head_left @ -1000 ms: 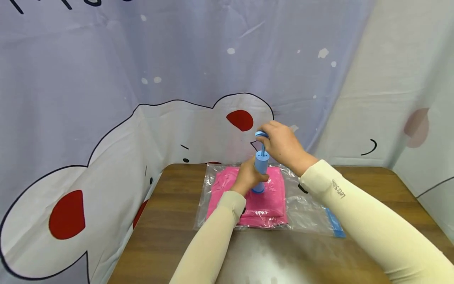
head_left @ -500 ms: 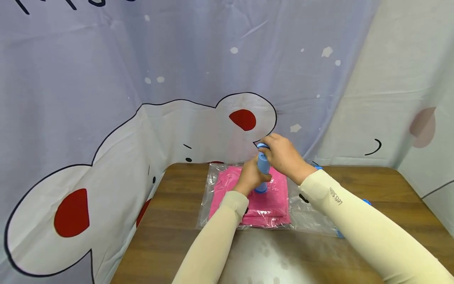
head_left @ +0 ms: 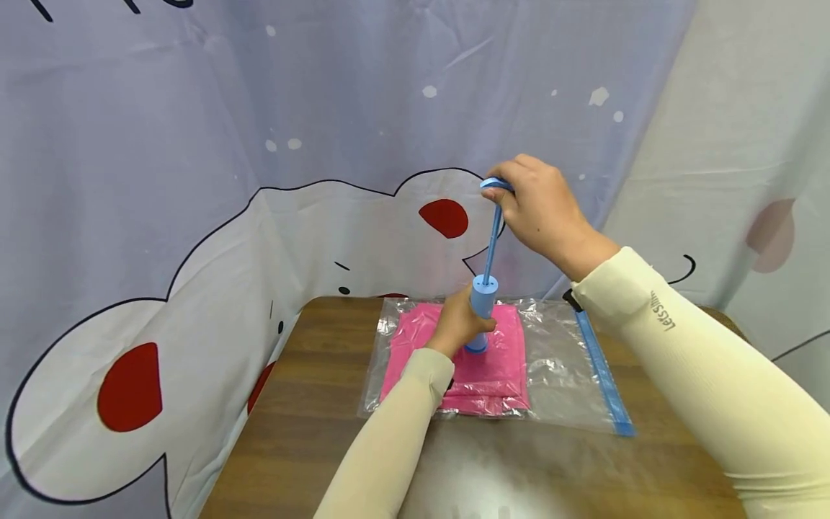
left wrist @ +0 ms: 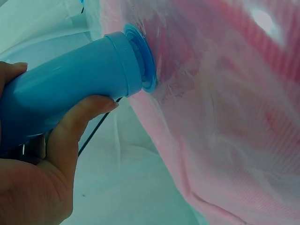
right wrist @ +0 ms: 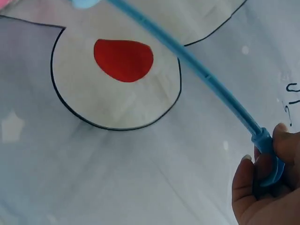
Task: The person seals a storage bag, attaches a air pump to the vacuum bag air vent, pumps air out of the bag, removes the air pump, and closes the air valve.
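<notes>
A blue hand pump (head_left: pixel 483 297) stands on a clear vacuum storage bag (head_left: pixel 564 375), its foot at the round blue valve (left wrist: pixel 142 58) in the bag's top film. Folded pink fabric (head_left: pixel 499 378) fills the left part of the bag. My left hand (head_left: pixel 457 321) grips the pump's barrel, thumb along its side in the left wrist view. High above, my right hand (head_left: pixel 541 205) holds the pump's curved handle (head_left: pixel 496 184), fingers curled round it. Between handle and barrel a long stretch of the thin blue rod (right wrist: pixel 206 75) shows, slightly tilted.
The bag lies on a brown wooden table (head_left: pixel 292 418), with its blue seal strip (head_left: pixel 603 375) toward the right. Right behind the table hangs a printed curtain (head_left: pixel 324 238) with white shapes and red spots.
My right hand first pushed the handle down to the barrel, then pulled it far up, drawing out the rod. My left hand has stayed around the barrel.
</notes>
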A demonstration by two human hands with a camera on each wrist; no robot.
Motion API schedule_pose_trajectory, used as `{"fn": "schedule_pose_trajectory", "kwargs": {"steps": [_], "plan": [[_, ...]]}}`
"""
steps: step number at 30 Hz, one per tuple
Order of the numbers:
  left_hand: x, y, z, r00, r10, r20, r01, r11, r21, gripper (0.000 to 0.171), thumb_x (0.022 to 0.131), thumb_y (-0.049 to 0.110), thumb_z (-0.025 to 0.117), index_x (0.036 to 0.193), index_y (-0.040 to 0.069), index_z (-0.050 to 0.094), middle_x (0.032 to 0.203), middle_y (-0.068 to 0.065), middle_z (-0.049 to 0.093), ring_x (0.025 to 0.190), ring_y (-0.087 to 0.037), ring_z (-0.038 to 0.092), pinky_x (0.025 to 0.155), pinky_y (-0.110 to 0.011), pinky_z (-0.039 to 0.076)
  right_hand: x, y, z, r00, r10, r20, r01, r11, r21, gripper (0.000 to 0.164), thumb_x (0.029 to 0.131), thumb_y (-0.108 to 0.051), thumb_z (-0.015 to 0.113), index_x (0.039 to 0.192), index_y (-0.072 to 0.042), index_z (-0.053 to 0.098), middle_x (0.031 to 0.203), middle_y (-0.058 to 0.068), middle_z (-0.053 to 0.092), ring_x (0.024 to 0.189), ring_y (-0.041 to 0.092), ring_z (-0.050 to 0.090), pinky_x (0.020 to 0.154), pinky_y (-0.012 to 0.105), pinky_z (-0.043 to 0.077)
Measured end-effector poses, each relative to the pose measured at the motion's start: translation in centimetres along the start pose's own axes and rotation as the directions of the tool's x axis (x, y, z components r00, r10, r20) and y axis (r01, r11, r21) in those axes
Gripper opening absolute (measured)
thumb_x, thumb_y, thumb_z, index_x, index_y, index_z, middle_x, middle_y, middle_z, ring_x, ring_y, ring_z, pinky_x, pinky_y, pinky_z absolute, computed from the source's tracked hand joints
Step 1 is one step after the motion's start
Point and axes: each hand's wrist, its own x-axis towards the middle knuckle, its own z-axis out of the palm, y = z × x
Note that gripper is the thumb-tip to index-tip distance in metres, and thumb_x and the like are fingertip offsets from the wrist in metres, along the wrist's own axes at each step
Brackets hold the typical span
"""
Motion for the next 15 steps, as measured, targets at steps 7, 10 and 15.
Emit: {"fn": "schedule_pose_trajectory", "kwargs": {"steps": [7, 10, 15], "plan": [[0.1, 0.0, 0.1, 1.0, 0.012, 0.012, -0.012, 1.0, -0.009, 0.063, 0.087, 0.014, 0.097, 0.143, 0.011, 0.067, 0.133, -0.013, 0.082, 0.123, -0.034, 0.078, 0.111, -0.053, 0.065, -2.6, 1.4, 3.5, 0.993, 0.032, 0.112, -0.033, 0.999, 0.006, 0.021, 0.108, -0.01, 0.076, 0.125, 0.002, 0.078, 0.115, 0.021, 0.077, 0.107, 0.039, 0.074, 0.095, 0.053, 0.065], [0.3, -0.3, 0.0, 0.999, 0.042, 0.01, -0.042, 0.999, -0.007, 0.065, 0.086, 0.013, 0.096, 0.144, 0.01, 0.067, 0.132, -0.014, 0.082, 0.121, -0.033, 0.078, 0.11, -0.051, 0.065, -4.5, 2.3, 6.0, 0.981, 0.071, 0.179, -0.072, 0.997, -0.002, 0.02, 0.107, -0.01, 0.078, 0.124, 0.001, 0.077, 0.117, 0.02, 0.076, 0.11, 0.04, 0.075, 0.097, 0.054, 0.065], [1.2, -2.0, 0.4, 0.996, 0.089, -0.021, -0.088, 0.996, 0.031, 0.066, 0.082, 0.021, 0.097, 0.141, 0.009, 0.069, 0.122, -0.012, 0.084, 0.112, -0.03, 0.079, 0.103, -0.047, 0.067, -7.1, 3.7, 10.2, 0.966, 0.117, 0.23, -0.123, 0.992, 0.009, 0.018, 0.11, -0.011, 0.075, 0.122, 0.002, 0.074, 0.116, 0.02, 0.073, 0.108, 0.04, 0.075, 0.095, 0.054, 0.066]]}}
